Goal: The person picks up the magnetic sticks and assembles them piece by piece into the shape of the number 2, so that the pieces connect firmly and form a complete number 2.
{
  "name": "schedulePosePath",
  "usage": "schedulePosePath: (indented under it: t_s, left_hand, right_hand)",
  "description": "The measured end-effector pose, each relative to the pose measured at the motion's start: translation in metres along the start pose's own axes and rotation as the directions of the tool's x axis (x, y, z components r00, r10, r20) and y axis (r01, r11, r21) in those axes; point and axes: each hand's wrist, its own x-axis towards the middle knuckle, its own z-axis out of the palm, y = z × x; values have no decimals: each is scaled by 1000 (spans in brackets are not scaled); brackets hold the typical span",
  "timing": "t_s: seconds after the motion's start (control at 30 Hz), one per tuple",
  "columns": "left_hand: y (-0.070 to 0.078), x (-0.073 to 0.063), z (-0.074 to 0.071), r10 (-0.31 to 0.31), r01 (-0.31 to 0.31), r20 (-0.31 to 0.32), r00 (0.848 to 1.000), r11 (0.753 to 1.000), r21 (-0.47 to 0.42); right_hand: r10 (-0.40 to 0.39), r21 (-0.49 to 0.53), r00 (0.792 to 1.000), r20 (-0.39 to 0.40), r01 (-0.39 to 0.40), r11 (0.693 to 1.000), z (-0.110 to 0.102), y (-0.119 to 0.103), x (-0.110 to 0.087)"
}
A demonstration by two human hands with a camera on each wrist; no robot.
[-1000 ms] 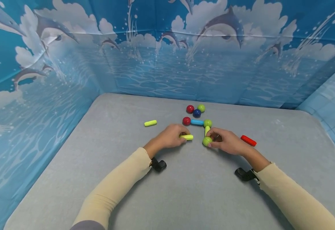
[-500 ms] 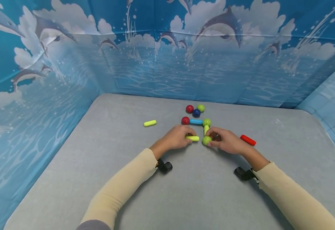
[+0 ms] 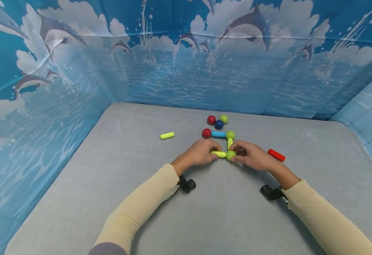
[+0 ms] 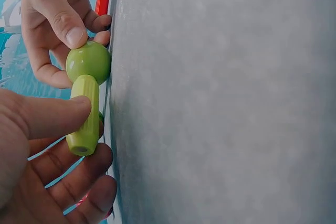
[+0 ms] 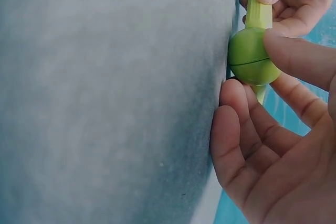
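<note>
a yellow rod (image 4: 88, 128) sits pinched between left fingers (image 4: 81, 177), its end against the green ball (image 4: 88, 62) right fingers (image 5: 273, 132) grip.

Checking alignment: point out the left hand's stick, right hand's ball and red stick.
Yellow stick (image 4: 83, 138): left wrist view, lower half.
Green ball (image 5: 250, 55): right wrist view, middle.
Red stick (image 3: 276, 155): head view, middle.

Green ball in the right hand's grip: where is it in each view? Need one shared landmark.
Head: green ball right of centre, below mid-height, in the right hand's grip.
Left wrist: green ball, upper left.
Right wrist: green ball, upper right.
Shared landmark: the yellow stick pinched by the left hand, its end at the ball.
</note>
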Motion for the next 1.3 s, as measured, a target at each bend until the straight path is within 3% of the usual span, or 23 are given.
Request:
schedulePosePath:
  t_s: [0.47,0.6,0.67,0.83,1.0,1.3]
  left_hand:
    - [-1,5,0,-6,6,8,1000,1000,-10]
    - [-7,6,-4,-25,24,-15,1000,999,-38]
    - [-11,9,-8,-50,48,-59,997,998,-42]
    - [-20,24,-16,-166,162,-190,968,986,-37]
    - [-28,41,-22,-243,245,-256,936,969,-24]
    - [-32,51,-28,-274,274,-182,944,961,-28]
  right_hand:
    - [2,2,1000,5,-2,1000,-1,3,1]
    - [-5,8,1000,7,4,1000,0,2,0]
    - [-12,7,1000,10,12,1000,0,2,0]
    - [-7,-5,1000,10,7,1000,-1,3,0]
    - [-6,6,1000,10,6,1000,-1,2,0]
    - [0,11,1000,12,0,1000,-1,2,0]
